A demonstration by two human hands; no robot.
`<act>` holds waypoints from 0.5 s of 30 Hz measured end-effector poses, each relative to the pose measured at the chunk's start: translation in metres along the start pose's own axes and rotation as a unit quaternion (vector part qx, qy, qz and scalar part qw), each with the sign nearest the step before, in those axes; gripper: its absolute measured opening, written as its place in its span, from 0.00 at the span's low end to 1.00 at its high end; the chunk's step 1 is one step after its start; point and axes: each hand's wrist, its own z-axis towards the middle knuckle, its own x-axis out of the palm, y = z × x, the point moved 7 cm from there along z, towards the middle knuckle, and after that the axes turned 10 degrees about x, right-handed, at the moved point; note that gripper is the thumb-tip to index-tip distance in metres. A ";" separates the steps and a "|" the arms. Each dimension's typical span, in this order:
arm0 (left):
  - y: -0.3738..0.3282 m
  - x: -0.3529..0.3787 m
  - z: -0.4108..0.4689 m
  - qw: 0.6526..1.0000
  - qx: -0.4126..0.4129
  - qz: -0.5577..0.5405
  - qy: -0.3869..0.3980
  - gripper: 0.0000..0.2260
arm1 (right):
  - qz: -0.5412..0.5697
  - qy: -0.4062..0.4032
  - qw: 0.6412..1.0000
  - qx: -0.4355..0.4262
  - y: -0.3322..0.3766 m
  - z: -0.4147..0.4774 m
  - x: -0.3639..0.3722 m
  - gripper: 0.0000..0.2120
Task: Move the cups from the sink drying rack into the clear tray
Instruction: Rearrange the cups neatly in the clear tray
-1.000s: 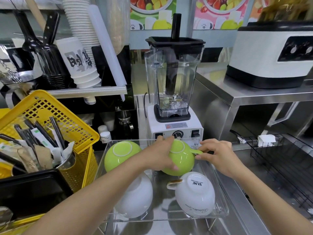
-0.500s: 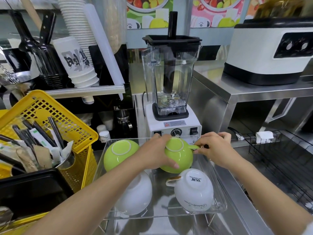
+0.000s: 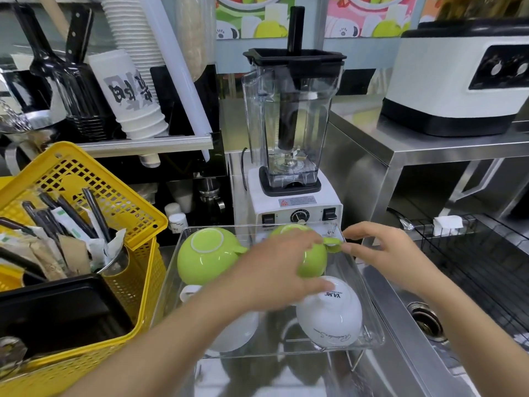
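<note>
A clear tray (image 3: 286, 351) stands on the steel counter in front of a blender. Upside down in it are a green cup (image 3: 206, 256) at the back left, a second green cup (image 3: 313, 262) at the back right, a white cup (image 3: 329, 313) at the front right and another white cup (image 3: 234, 330) at the front left, partly under my forearm. My left hand (image 3: 274, 273) lies across the back-right green cup, fingers on top and thumb below. My right hand (image 3: 380, 250) touches that cup's handle with its fingertips. The black wire drying rack (image 3: 472, 267) at right shows no cups.
The white blender (image 3: 292, 124) stands right behind the tray. A yellow basket (image 3: 86, 179) with utensils and a black tray crowds the left side. The sink drain (image 3: 426, 322) lies to the right of the tray. A white machine (image 3: 458, 81) sits on the raised steel shelf.
The green cup has settled lower at the tray's back right. My left hand has slid toward me over it, and my right hand stays at the handle.
</note>
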 end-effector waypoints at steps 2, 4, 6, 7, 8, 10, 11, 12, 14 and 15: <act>-0.022 0.023 -0.001 0.995 0.059 0.055 0.065 0.29 | 0.024 0.023 0.999 -0.011 0.003 -0.005 0.000 0.08; -0.027 0.041 0.001 0.988 0.075 0.086 0.103 0.29 | 0.052 0.072 0.996 -0.021 0.008 -0.014 0.004 0.08; -0.024 0.052 0.002 0.984 0.071 0.107 0.126 0.30 | 0.081 0.144 0.986 -0.027 0.012 -0.026 0.011 0.10; -0.022 0.055 0.001 0.983 0.067 0.109 0.132 0.31 | 0.095 0.179 0.979 -0.026 0.012 -0.032 0.014 0.12; -0.020 0.059 0.000 0.984 0.064 0.100 0.134 0.31 | 0.112 0.208 0.971 -0.018 0.011 -0.037 0.016 0.15; -0.019 0.061 -0.001 0.988 0.055 0.070 0.130 0.32 | 0.116 0.254 0.960 -0.002 0.008 -0.047 0.019 0.18; -0.018 0.061 -0.001 0.989 0.048 0.056 0.130 0.33 | 0.092 0.266 0.960 -0.004 0.006 -0.051 0.020 0.22; -0.017 0.060 -0.001 0.990 0.040 0.044 0.131 0.33 | 0.057 0.271 0.961 -0.009 0.005 -0.055 0.023 0.26; -0.017 0.058 0.000 0.991 0.034 0.031 0.126 0.34 | -0.006 0.250 0.968 -0.006 0.002 -0.062 0.026 0.30; -0.018 0.057 0.001 0.992 0.034 0.030 0.118 0.34 | -0.029 0.232 0.972 -0.004 0.003 -0.064 0.026 0.30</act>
